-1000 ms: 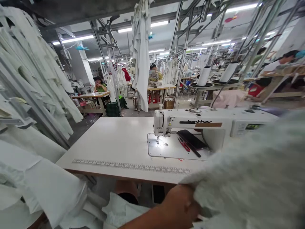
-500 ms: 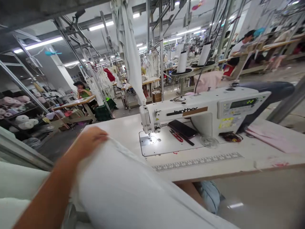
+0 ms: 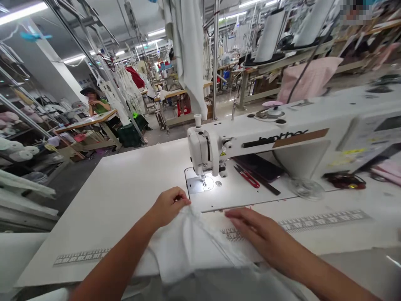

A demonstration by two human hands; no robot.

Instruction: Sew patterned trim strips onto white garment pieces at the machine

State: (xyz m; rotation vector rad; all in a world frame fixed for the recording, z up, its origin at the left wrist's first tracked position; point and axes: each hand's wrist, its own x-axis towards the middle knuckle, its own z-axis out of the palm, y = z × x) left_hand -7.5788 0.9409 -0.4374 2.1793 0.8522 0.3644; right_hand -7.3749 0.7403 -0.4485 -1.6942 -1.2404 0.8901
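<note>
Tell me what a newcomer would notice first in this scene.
The white Brother sewing machine dominates the middle of the view, its lit needle area just beyond the white fabric, which the left hand pinches and the right hand lies on, atop the white sewing table. Behind the machine, a long white garment hangs from the overhead frame, and large white thread cones stand at upper right.

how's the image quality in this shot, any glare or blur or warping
In the head view, the sewing machine's lamp glares on the needle plate, the wide lens bends the steel pole and tilts the scene, and the left hand, right hand and white fabric look fairly sharp.
</note>
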